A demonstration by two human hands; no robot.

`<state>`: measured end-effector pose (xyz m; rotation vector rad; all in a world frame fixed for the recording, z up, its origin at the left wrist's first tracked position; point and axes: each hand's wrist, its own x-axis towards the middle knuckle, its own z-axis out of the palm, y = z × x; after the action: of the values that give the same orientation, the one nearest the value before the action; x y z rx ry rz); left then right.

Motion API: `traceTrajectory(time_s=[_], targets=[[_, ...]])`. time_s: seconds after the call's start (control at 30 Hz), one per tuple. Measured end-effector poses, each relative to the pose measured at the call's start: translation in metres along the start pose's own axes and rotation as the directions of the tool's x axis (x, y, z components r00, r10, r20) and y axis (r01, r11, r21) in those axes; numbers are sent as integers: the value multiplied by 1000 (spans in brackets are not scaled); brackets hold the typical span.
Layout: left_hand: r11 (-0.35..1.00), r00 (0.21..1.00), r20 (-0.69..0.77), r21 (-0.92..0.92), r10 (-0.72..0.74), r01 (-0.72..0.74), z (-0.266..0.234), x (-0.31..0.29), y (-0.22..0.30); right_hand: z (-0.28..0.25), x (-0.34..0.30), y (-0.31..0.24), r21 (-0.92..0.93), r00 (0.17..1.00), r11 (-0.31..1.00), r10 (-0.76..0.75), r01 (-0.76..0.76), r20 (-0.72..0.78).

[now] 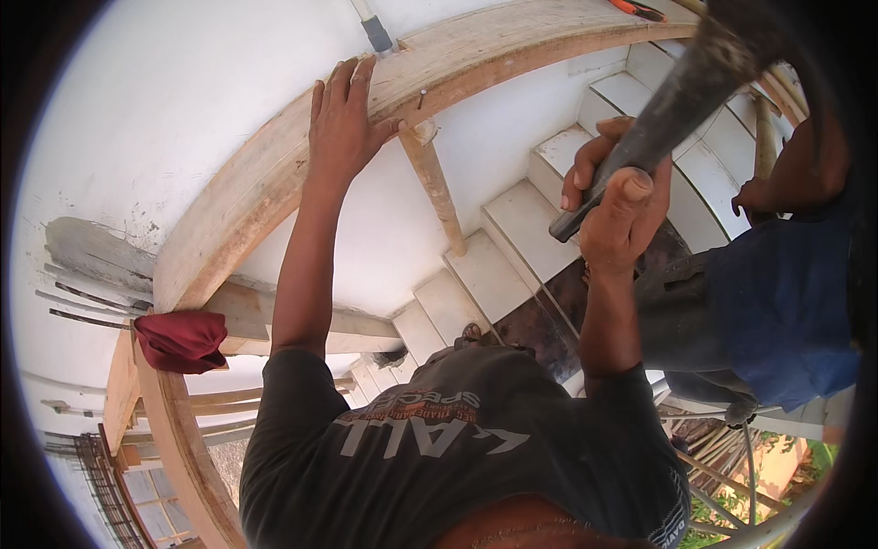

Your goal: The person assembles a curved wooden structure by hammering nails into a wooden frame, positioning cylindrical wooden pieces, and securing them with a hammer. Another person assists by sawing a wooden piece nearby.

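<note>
My right hand (626,197) is wrapped round the dark handle of a hammer (672,101), raised close to the camera. The hammer's head shows only in part at the upper right. With fingers stretched out, my left hand (343,128) rests on a long wooden board (265,151) against the white wall. Just right of the left thumb, a nail (422,97) sticks up from the board's edge. Below that spot a round wooden post (434,192) stands under the board, its foot on the stairs.
White tiled stairs (521,224) run beneath me. At the right stands another person in blue clothing (777,302), an arm near wooden poles. A dark red cloth (180,341) hangs over the framing at left, beside protruding steel bars (87,306). An orange-handled tool (637,10) lies on the board.
</note>
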<state>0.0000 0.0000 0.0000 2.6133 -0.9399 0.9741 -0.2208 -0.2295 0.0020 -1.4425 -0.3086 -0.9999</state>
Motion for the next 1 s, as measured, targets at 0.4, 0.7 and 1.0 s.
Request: traceTrajectory(time_s=[0.4,0.7,1.0], targets=[[964,998,-12,260,-58,59,16,-15,2,5,-10,61,-433,907,831,415,-349,66],[957,999,-17,286,-35,38,19,-13,-3,21,-14,75,-396,990,918,60,-5,127],[963,998,26,264,-63,54,18,-14,-1,-10,17,14,86,991,988,-131,131,-11]])
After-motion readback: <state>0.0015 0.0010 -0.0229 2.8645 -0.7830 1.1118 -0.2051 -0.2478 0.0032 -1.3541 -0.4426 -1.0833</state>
